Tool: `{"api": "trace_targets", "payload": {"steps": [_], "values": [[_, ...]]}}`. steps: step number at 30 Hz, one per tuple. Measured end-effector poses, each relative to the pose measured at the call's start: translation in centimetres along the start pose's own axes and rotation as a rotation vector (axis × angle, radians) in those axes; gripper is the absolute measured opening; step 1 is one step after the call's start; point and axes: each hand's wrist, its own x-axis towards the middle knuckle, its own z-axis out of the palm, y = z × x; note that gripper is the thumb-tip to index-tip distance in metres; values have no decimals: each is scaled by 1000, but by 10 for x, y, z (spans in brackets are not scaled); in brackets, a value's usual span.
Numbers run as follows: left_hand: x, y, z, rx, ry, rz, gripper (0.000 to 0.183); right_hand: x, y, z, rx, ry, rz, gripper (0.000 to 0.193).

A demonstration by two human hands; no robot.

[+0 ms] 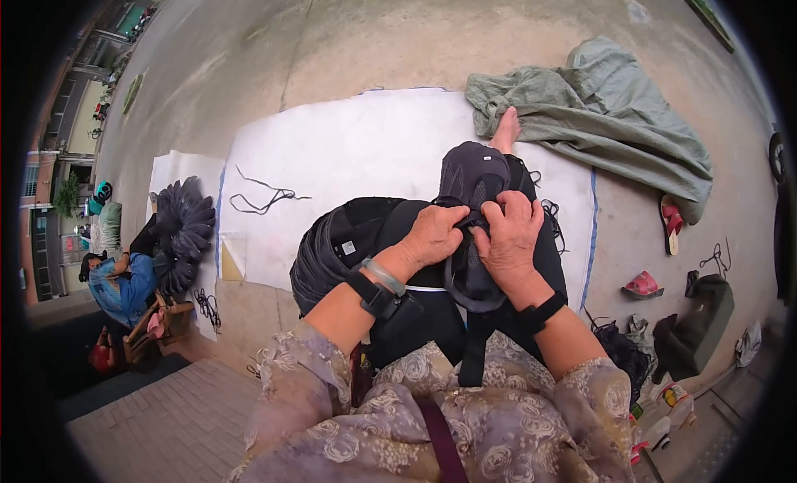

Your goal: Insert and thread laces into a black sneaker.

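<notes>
A dark grey shoe upper [473, 169] lies lengthwise over my lap, with a small pale label near its far end. At its lacing area, my left hand [433, 235] comes in from the left, thumb and fingers pinched on the dark material. My right hand [510, 238] grips the same upper from the right, its fingers bent close to the left fingertips. A thin lace may be between them, but the fingers hide it. Beside my left forearm is a nested stack of dark shoe uppers [320, 254], a white label on one.
A white sheet [332, 142] with blue edges covers the ground, and a loose black lace [264, 194] lies on it. A grey-green cloth [598, 109] is heaped at far right, near red slippers [671, 221]. Left, a person [120, 284] sits beside more dark uppers [184, 230].
</notes>
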Motion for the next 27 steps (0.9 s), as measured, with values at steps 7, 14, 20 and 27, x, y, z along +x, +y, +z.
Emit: {"api": "trace_targets", "payload": {"steps": [7, 14, 20, 27], "values": [[10, -4, -7, -185, -202, -118, 18, 13, 3, 2, -403, -77, -557, 15], [9, -28, 2, -250, -186, -174, 15, 18, -5, 9, -652, -94, -774, 34], [6, -11, 2, -256, -149, -264, 40, -8, 1, -23, -245, -58, -539, 18], [-23, 2, 8, -48, 73, -252, 60, -241, 180, -101, -225, -212, 512, 7]]}}
